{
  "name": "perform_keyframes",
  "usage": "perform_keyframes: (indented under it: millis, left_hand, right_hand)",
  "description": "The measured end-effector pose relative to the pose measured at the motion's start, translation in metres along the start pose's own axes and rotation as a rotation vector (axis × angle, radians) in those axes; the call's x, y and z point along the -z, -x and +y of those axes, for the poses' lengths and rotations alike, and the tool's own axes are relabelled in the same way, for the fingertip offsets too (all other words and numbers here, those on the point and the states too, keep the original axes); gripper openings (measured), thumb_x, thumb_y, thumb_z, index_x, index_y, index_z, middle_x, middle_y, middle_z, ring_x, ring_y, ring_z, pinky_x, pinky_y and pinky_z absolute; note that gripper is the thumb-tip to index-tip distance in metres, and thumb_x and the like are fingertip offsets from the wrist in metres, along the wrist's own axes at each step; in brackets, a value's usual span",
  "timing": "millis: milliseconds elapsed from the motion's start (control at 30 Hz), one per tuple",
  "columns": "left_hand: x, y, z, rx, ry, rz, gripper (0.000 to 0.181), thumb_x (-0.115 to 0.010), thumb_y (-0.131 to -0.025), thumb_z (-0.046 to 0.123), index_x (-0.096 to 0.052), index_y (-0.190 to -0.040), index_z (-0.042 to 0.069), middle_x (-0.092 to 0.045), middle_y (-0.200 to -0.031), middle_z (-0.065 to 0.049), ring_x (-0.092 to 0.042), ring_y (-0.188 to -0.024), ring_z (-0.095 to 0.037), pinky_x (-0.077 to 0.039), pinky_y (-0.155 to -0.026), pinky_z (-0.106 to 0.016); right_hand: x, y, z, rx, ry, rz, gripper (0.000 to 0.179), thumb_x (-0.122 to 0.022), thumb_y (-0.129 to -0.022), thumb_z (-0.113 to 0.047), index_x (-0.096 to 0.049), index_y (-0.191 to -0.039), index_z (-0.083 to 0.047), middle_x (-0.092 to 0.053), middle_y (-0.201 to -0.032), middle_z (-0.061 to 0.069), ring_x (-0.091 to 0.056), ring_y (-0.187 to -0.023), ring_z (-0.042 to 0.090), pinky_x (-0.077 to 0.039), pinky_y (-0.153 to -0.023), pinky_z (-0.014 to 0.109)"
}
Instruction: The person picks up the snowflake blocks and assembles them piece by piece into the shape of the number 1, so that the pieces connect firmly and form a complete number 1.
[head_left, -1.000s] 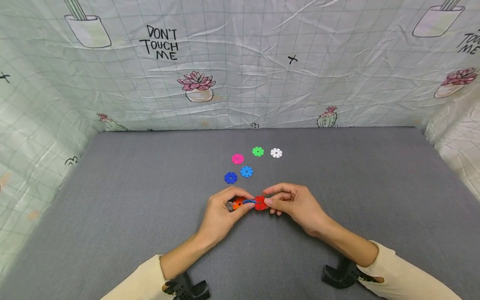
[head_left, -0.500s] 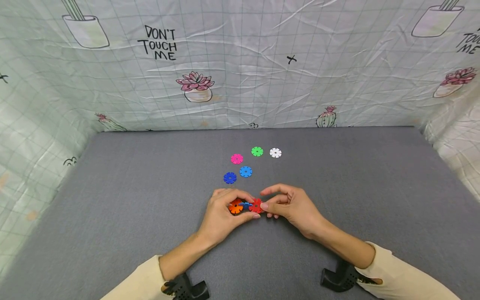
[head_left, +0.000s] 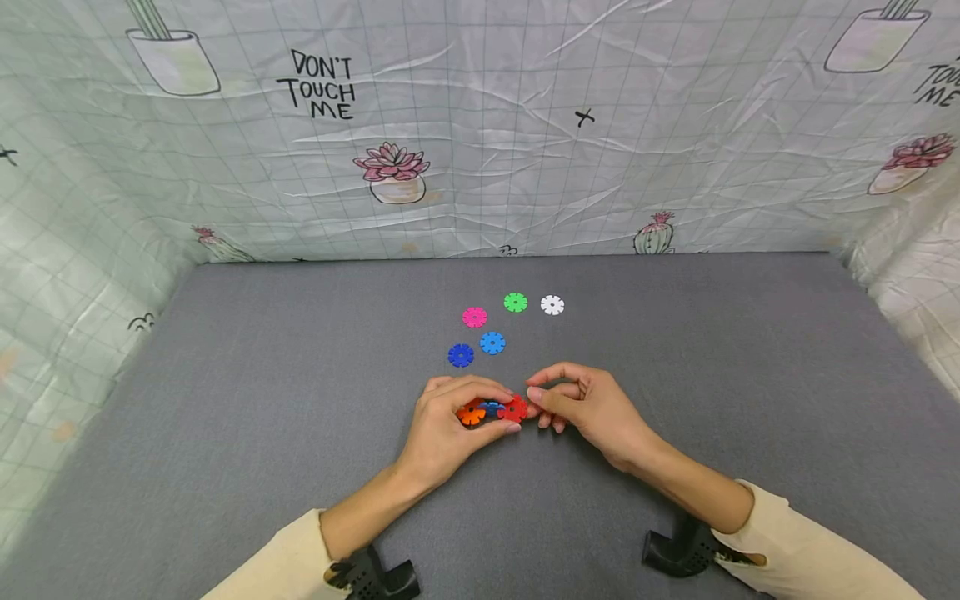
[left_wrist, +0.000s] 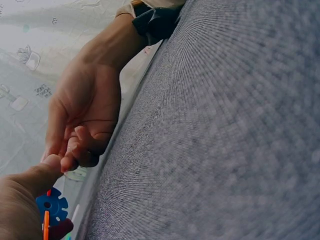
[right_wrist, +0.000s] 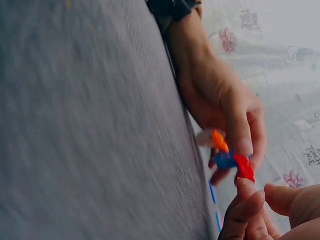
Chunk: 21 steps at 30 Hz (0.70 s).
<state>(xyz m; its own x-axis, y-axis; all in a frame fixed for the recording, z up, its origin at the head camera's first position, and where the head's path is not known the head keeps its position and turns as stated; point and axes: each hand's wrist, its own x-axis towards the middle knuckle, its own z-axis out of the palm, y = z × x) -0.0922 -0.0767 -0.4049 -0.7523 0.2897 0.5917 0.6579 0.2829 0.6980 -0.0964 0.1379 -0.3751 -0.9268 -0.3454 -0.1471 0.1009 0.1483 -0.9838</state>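
My left hand (head_left: 442, 425) holds a short chain of notched plastic discs between thumb and fingers. At its right end is a red disc (head_left: 513, 408), gripped near the left fingertips. A blue disc (left_wrist: 52, 204) joins it edge-on to an orange disc (head_left: 471, 413). Beyond the orange one, a greyish disc (right_wrist: 204, 138) shows in the right wrist view, mostly hidden by the hand in the head view. My right hand (head_left: 588, 408) is at the red disc's right edge; one fingertip touches the disc while the thumb is off it.
Farther back on the grey table (head_left: 300, 350) lie loose notched discs: a dark blue disc (head_left: 461, 355), a light blue disc (head_left: 492, 342), a pink disc (head_left: 474, 317), a green disc (head_left: 515, 302) and a white disc (head_left: 552, 305). A printed cloth (head_left: 480, 125) hangs behind the table.
The chain has turned and shifted slightly left, deeper into the left hand, whose thumb and fingers now reach the red disc. The right thumb has come off the red disc.
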Motion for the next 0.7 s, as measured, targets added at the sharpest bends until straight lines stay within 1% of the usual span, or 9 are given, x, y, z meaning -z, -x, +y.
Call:
perform_keyframes:
  millis: [167,300,400,467,633,700]
  left_hand:
    - [0.001,0.000,0.001,0.020,0.004,0.004,0.029,-0.088,-0.067,0.021,-0.075,-0.093,0.017,-0.070,-0.094,0.011,-0.064,-0.091,-0.005,-0.035,-0.082,-0.034]
    - [0.001,0.001,0.001,0.020,-0.001,-0.001,0.028,-0.088,-0.068,0.022,-0.075,-0.092,0.017,-0.070,-0.094,0.011,-0.064,-0.091,-0.004,-0.035,-0.081,-0.033]
    - [0.001,0.001,0.000,0.023,-0.001,-0.006,0.027,-0.088,-0.068,0.021,-0.074,-0.092,0.017,-0.070,-0.095,0.011,-0.064,-0.091,-0.004,-0.034,-0.082,-0.034]
    - [0.001,0.002,0.000,0.024,0.000,-0.008,0.027,-0.087,-0.069,0.021,-0.074,-0.092,0.018,-0.070,-0.095,0.012,-0.063,-0.091,-0.004,-0.034,-0.083,-0.034]
    - [0.001,0.002,0.000,0.026,-0.002,-0.012,0.026,-0.087,-0.070,0.021,-0.074,-0.092,0.018,-0.069,-0.096,0.012,-0.063,-0.093,-0.005,-0.034,-0.083,-0.034]
    - [0.001,0.002,0.000,0.029,-0.003,-0.014,0.026,-0.087,-0.070,0.021,-0.074,-0.092,0.018,-0.069,-0.096,0.012,-0.063,-0.093,-0.005,-0.034,-0.083,-0.034]
  right_hand:
    - [0.008,-0.013,-0.009,0.044,0.116,0.045,0.030,-0.067,-0.092,-0.023,-0.063,-0.108,0.001,-0.070,-0.087,0.015,-0.058,-0.067,0.026,-0.046,-0.056,0.028]
    - [0.014,-0.033,-0.015,0.133,0.251,0.047,0.027,-0.069,-0.090,-0.023,-0.066,-0.108,-0.004,-0.069,-0.091,0.009,-0.059,-0.072,0.029,-0.046,-0.056,0.030]
    - [0.017,-0.049,-0.017,0.206,0.362,0.038,0.025,-0.071,-0.088,-0.024,-0.068,-0.108,-0.008,-0.069,-0.094,0.002,-0.061,-0.075,0.025,-0.046,-0.056,0.031]
    - [0.018,-0.059,-0.018,0.251,0.422,0.030,0.025,-0.073,-0.087,-0.024,-0.070,-0.108,-0.010,-0.068,-0.096,-0.002,-0.061,-0.077,0.020,-0.046,-0.059,0.031]
    - [0.013,-0.079,-0.019,0.320,0.539,0.017,0.025,-0.077,-0.083,-0.020,-0.072,-0.106,-0.011,-0.068,-0.091,-0.005,-0.059,-0.076,0.014,-0.048,-0.067,0.033]
    - [0.010,-0.085,-0.019,0.331,0.587,0.022,0.024,-0.078,-0.082,-0.019,-0.072,-0.105,-0.012,-0.067,-0.087,-0.006,-0.059,-0.074,0.013,-0.047,-0.067,0.032]
